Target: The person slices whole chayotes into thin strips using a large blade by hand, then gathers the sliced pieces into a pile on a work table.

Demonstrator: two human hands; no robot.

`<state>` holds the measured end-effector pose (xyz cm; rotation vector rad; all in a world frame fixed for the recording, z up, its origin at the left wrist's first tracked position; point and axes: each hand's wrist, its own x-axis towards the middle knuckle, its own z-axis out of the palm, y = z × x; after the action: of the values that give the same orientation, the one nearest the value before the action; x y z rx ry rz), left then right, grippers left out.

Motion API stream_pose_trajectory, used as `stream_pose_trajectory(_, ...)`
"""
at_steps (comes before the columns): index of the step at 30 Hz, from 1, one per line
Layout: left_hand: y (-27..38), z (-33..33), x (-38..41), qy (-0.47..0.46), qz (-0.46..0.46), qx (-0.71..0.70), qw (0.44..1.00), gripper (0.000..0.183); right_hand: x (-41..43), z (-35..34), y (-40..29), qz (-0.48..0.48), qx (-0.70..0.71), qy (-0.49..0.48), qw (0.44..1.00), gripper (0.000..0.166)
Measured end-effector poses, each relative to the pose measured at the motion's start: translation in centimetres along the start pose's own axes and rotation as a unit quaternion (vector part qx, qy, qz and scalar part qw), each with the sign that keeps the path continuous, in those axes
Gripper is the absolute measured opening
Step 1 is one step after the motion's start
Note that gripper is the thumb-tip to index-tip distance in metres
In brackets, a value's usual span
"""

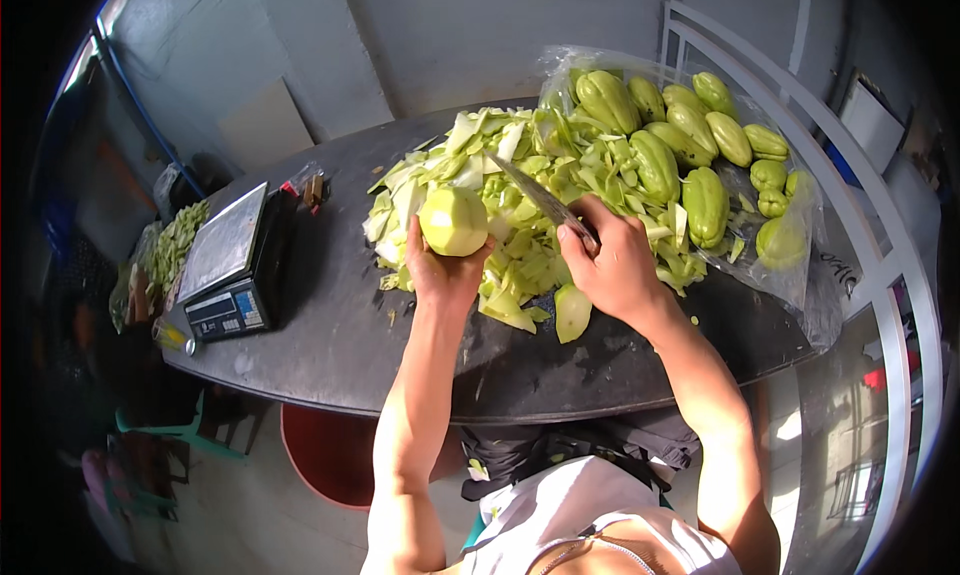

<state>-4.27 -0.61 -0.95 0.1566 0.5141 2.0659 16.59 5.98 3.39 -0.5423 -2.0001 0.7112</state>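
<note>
A pale green chayote with cut facets (pixel 454 221) rests upright in my left hand (pixel 448 271), its fingers around the lower part. My right hand (pixel 615 267) grips the handle of a knife (pixel 544 198), whose blade points up and to the left, apart from the chayote. Beneath and behind both hands spreads a large heap of green peelings (pixel 525 162). Close to my right hand, a cut chayote piece (pixel 572 314) lies at the heap's near edge. Whole green chayotes (pixel 705 207) lie to the right on a clear plastic bag (pixel 799 297).
On the left of the dark table (pixel 337 335) stands a digital scale (pixel 232 305). A red tub (pixel 326 455) is below the table's edge. Metal railing (pixel 892 335) curves along the right. At far left, another person's hand (pixel 139 294) is beside more green pieces (pixel 176 245).
</note>
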Motion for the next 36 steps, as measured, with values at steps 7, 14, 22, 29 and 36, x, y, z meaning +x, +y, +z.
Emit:
stream_pose_trajectory(7, -1.0, 3.0, 0.9, 0.003, -0.02, -0.043, 0.999, 0.041, -0.1, 1.2, -2.3, -0.034, 0.051, 0.009, 0.998, 0.017)
stream_pose_trajectory(14, -1.6, 4.8, 4.0, -0.025, 0.064, -0.108, 0.992, 0.041, 0.4, 1.5, -3.3, -0.096, 0.016, 0.029, 0.995, 0.015)
stream_pose_trajectory(22, -2.9, 4.5, 4.0, -0.051, 0.106, -0.078, 0.99, 0.045, 0.0, 2.3, -2.0, -0.161, -0.021, 0.079, 0.983, 0.018)
stream_pose_trajectory(29, -2.5, 2.9, 3.5, -0.067, 0.102, -0.078, 0.989, 0.023, -1.2, 1.6, -3.9, -0.158, -0.014, 0.106, 0.982, 0.012)
stream_pose_trajectory(36, -2.6, 2.6, 2.8, -0.077, 0.094, -0.081, 0.989, 0.024, -1.2, 2.6, -2.7, -0.135, -0.049, 0.036, 0.989, 0.013)
